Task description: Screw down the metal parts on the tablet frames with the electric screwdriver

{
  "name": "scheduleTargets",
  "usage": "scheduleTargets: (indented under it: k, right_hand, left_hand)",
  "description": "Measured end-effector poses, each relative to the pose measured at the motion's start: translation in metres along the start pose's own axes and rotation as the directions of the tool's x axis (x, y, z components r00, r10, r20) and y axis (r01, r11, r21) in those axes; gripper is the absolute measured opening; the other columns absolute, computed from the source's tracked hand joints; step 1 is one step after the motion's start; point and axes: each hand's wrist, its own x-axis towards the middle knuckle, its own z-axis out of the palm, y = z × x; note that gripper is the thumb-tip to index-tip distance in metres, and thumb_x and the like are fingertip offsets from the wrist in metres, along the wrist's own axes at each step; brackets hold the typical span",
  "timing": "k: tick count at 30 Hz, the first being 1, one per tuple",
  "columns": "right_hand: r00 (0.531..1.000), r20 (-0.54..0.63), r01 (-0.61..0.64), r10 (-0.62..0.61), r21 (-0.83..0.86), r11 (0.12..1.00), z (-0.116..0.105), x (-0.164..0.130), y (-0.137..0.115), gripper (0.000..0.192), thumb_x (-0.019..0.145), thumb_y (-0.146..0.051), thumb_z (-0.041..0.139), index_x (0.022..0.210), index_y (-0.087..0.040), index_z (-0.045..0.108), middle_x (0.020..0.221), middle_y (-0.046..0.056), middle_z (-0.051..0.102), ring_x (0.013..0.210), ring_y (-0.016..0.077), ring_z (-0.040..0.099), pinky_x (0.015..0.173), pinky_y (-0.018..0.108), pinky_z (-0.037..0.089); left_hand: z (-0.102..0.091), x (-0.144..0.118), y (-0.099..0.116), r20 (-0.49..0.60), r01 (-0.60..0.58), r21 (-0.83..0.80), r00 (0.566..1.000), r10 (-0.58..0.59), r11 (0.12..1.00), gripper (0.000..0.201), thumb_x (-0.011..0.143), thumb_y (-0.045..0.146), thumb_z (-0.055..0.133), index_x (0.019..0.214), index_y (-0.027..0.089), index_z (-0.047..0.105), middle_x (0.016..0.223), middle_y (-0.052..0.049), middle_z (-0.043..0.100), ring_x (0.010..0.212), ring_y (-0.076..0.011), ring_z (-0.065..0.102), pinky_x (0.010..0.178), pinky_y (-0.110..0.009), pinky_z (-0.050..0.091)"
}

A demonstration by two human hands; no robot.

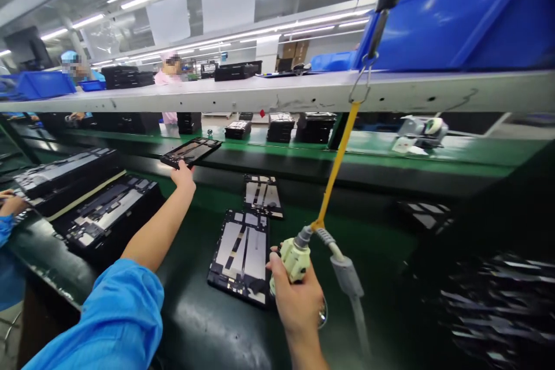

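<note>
The left hand is reaching far forward in a blue sleeve, its grip pinching the near edge of a flat, rectangular black frame panel and holding it just above the raised green conveyor ledge. The right hand is wrapping its grip firmly around a pale, ribbed plastic electric screwdriver; a yellow cord is running up from the tool to a metal hook at the shelf edge, and a grey cable is trailing from it to the right. Directly left of the tool, a thin open tablet chassis is lying flat on the dark, glossy tabletop, showing silvery plates and dark ribbon strips. A second, similar chassis is lying just beyond it. Stacked black trays holding more units are sitting at the left. Another person's hand is working at the far left edge.
</note>
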Motion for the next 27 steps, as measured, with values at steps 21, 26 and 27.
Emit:
scheduleTargets:
  k: [21, 26, 27]
  right_hand:
    - [0.993, 0.004, -0.121, 0.121, 0.010, 0.993, 0.007, 0.005, 0.011, 0.053, 0.072, -0.065, 0.075, 0.095, -0.017, 0.077, 0.093, 0.011, 0.081, 0.084, 0.0303, 0.075, 0.082, 0.040, 0.055]
    - [0.990, 0.002, -0.144, 0.144, -0.001, 0.990, 0.009, 0.005, 0.016, 0.056, 0.071, -0.066, 0.074, 0.101, -0.018, 0.077, 0.096, 0.010, 0.081, 0.090, 0.0320, 0.074, 0.088, 0.043, 0.054]
    - [0.989, 0.009, -0.149, 0.149, -0.001, 0.989, 0.009, 0.004, 0.015, 0.056, 0.072, -0.066, 0.074, 0.101, -0.018, 0.077, 0.096, 0.010, 0.081, 0.092, 0.0327, 0.074, 0.089, 0.044, 0.054]
  left_hand:
    - [-0.228, -0.067, 0.163, -0.113, -0.095, -0.083, 0.990, 0.086, 0.992, 0.012, 0.090, 0.007, 0.068, 0.086, 0.017, 0.062, 0.097, 0.000, 0.069, 0.087, -0.0126, 0.069, 0.091, -0.044, 0.067]
    - [-0.245, -0.068, 0.175, -0.107, -0.114, -0.075, 0.989, 0.105, 0.991, 0.011, 0.095, 0.009, 0.064, 0.086, 0.015, 0.063, 0.095, 0.000, 0.069, 0.092, -0.0123, 0.070, 0.099, -0.047, 0.063]
    - [-0.249, -0.071, 0.177, -0.093, -0.126, -0.070, 0.988, 0.120, 0.989, 0.011, 0.094, 0.009, 0.064, 0.086, 0.015, 0.062, 0.094, -0.001, 0.069, 0.093, -0.0132, 0.070, 0.099, -0.047, 0.063]
